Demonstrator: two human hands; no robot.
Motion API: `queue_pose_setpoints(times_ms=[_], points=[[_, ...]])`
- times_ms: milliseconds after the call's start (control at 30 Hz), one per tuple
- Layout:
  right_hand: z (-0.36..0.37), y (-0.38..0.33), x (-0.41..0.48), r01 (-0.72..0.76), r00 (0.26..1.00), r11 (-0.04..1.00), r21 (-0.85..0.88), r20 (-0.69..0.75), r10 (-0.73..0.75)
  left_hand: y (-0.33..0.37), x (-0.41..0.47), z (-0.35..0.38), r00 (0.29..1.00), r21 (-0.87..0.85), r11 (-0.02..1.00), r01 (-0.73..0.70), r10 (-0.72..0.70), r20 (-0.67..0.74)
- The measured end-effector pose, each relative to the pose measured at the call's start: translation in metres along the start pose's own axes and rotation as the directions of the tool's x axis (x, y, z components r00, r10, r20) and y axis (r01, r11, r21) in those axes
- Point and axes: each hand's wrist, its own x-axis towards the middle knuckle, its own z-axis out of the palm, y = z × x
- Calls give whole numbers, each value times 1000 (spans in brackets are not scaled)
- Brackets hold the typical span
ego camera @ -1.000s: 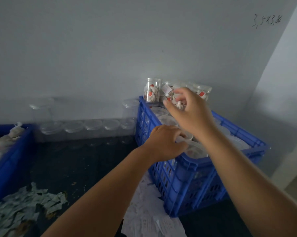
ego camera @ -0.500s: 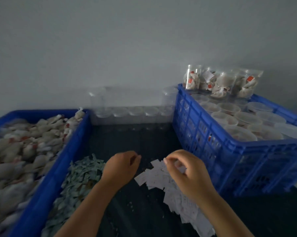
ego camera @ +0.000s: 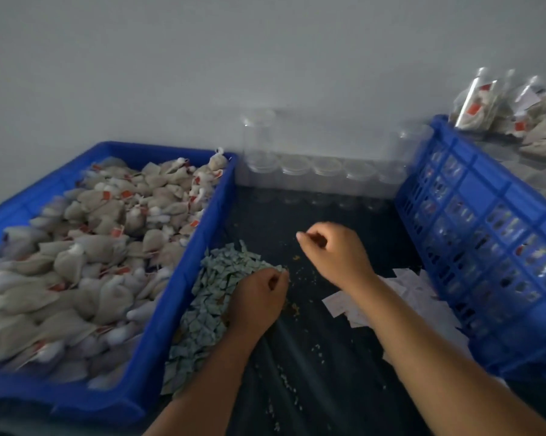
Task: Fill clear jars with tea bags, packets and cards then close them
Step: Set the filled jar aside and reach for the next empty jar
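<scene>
My left hand [ego camera: 259, 298] rests on the right edge of a pile of small grey-green packets [ego camera: 209, 303], its fingers pinched on a packet at the fingertips. My right hand [ego camera: 336, 251] hovers over the dark tabletop with its fingers curled shut; nothing shows in it. White cards [ego camera: 407, 286] lie scattered just right of that forearm. A row of empty clear jars [ego camera: 325, 173] stands against the wall behind the hands. Tea bags [ego camera: 108, 247] with red tags fill the blue tray [ego camera: 186, 272] at left.
A tall blue slatted crate [ego camera: 485, 234] with jars inside closes off the right side. Filled jars [ego camera: 485, 105] stand at its far corner. Crumbs dot the dark tabletop [ego camera: 297, 357]. A grey wall rises right behind the jars.
Both hands left the crate and came down to the table. My left hand moved onto the packet pile. My right hand went from the white cards leftward over the tabletop. The view swung left.
</scene>
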Motion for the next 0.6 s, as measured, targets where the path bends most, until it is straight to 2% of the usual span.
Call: queue_pose_setpoints(times_ms=[167,333,400,533,600], points=[[18,-34,109,-57,998,998,18,-38,57,1,13,-3,984,4,985,175,-175,21],[34,-56,200,-120,984,990,81,-123,129,2,4,7,989,51,994,95,-88,-119],[44,-57,220,-101,985,995,5,-138,101,-2,4,10,989,14,997,77,-74,-130],[67,-52,242,-34,997,975,-221,-79,17,-4,3,12,989,-37,998,42,-47,-141],[75,-50,252,-16,996,971,-237,-87,-5,-4,2,14,989,-42,999,29,-35,-145]])
